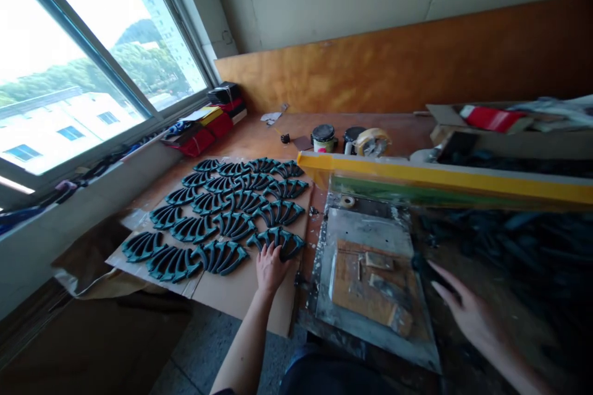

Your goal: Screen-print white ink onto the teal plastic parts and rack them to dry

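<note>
My left hand [271, 268] reaches to the cardboard, its fingers closed on the near edge of a dark green, fan-shaped ribbed part [291, 243] lying at the right end of the front row. Rows of similar ribbed parts [173, 263] cover the cardboard sheet [222, 291]. On the right, my right hand [467, 308] is beside the metal plate [324, 296], thumb and fingers pinching a small dark piece [420, 266] whose exact kind is blurred. A wooden block [347, 287] with small metal pieces on it rests on the plate.
A heap of dark parts [500, 247] lies at the right, below a yellow-edged screen frame [417, 176]. Behind are a lidded paint can [323, 137], a tape roll [373, 141] and a cardboard box [435, 112]. Red boxes [201, 136] sit by the window.
</note>
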The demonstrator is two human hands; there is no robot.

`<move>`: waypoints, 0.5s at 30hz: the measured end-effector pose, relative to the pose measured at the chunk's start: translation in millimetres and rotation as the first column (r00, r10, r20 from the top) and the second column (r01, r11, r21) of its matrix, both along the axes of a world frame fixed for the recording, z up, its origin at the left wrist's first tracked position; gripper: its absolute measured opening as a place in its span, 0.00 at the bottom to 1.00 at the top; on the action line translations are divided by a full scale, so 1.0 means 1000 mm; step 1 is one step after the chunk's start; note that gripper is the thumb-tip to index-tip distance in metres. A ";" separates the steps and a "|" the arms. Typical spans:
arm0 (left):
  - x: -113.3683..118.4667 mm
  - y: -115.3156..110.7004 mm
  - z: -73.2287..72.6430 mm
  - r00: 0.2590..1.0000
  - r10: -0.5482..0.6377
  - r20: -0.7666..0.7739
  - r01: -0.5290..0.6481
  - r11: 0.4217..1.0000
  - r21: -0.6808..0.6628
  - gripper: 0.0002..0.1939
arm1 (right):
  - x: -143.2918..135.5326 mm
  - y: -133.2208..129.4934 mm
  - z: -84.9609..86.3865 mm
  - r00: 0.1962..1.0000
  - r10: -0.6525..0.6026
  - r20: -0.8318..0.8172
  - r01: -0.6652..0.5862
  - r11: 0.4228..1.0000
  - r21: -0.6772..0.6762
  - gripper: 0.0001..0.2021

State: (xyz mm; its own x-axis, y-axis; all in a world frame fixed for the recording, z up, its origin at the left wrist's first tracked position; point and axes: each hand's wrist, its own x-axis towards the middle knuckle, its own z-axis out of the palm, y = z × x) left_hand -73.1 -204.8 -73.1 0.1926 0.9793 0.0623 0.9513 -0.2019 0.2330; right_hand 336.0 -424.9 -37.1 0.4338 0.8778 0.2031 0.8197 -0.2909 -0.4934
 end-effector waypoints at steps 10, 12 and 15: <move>0.006 -0.001 0.000 0.994 0.003 -0.108 -0.010 0.998 -0.059 0.33 | -0.077 0.032 0.012 0.918 0.340 0.205 -0.347 0.938 -0.003 0.22; 0.006 -0.004 0.000 0.996 -0.001 -0.089 -0.005 0.998 -0.058 0.33 | -0.082 0.035 0.015 0.889 0.355 0.291 -0.361 0.932 -0.034 0.25; 0.011 0.000 0.019 0.999 -0.004 0.045 0.004 1.000 0.001 0.33 | -0.088 0.040 0.022 0.849 0.375 0.372 -0.370 0.925 -0.088 0.26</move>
State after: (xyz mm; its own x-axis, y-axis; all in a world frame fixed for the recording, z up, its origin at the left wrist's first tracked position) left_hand -61.7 -205.2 -54.5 0.1932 0.9785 0.0721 0.9390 -0.2057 0.2755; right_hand 248.0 -384.7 -15.0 -0.0325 0.9619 0.2715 0.9897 0.0689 -0.1256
